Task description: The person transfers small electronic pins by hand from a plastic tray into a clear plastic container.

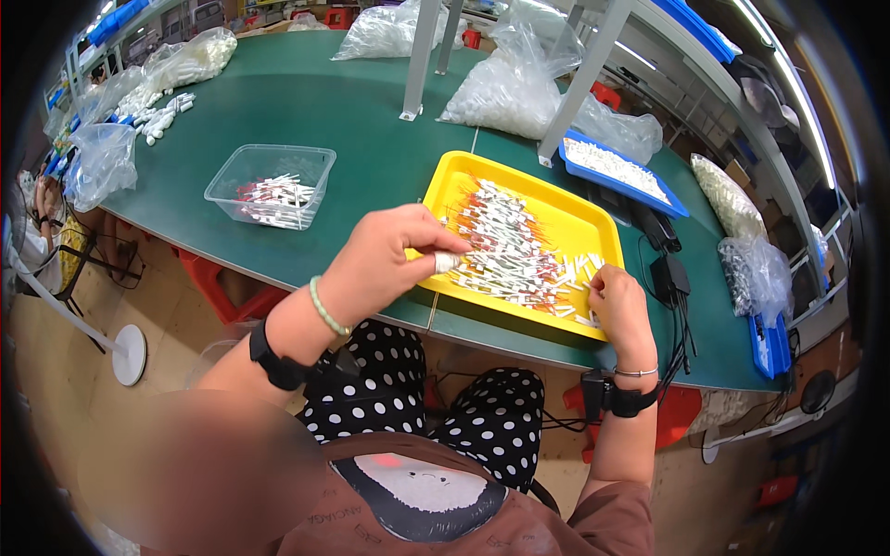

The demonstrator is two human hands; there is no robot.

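A yellow tray (603, 232) on the green table holds a dense pile of small white stick-like parts with thin orange-red wires (505, 246). Loose white tube-like pieces (582, 269) lie at its right side. My left hand (394, 255) is over the tray's left rim, thumb and index finger pinched at the edge of the pile. A white wrap covers the thumb tip. At the right front corner, my right hand (621, 306) has its fingers curled together beside the loose white pieces. What either hand grips is too small to make out.
A clear plastic box (222, 190) with similar parts stands left of the tray. Behind are a blue tray of white pieces (619, 169), grey shelf posts (422, 60) and a bulging clear bag (505, 93). Black adapters and cables (669, 278) run along the right.
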